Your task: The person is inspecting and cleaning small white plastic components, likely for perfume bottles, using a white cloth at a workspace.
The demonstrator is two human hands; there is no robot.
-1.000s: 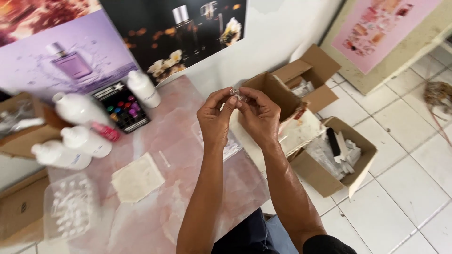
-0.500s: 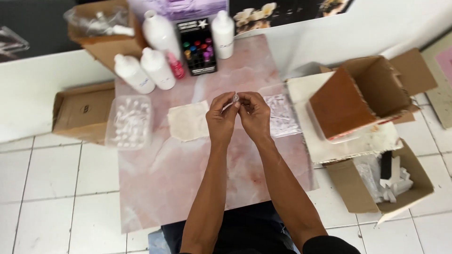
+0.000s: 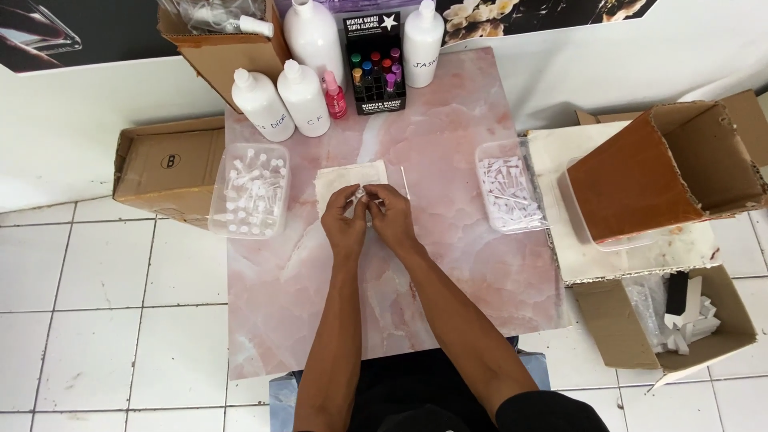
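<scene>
The left hand [image 3: 344,226] pinches a small clear vial [image 3: 358,196] by its body, fingers closed around it. Just right of it, touching, the right hand [image 3: 392,218] closes its fingertips on the vial's top. Judging by this, keep the vial steady and low over the cloth pad [image 3: 352,178] on the table [image 3: 432,264], twisting gently.

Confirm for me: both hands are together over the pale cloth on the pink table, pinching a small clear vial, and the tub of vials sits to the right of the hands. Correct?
Not quite. In the head view the tub of vials sits to the left of the hands, not the right; the tub on the right holds white caps. The rest stands: left hand and right hand meet over the pale cloth on the pink table, pinching a small clear vial.
</scene>
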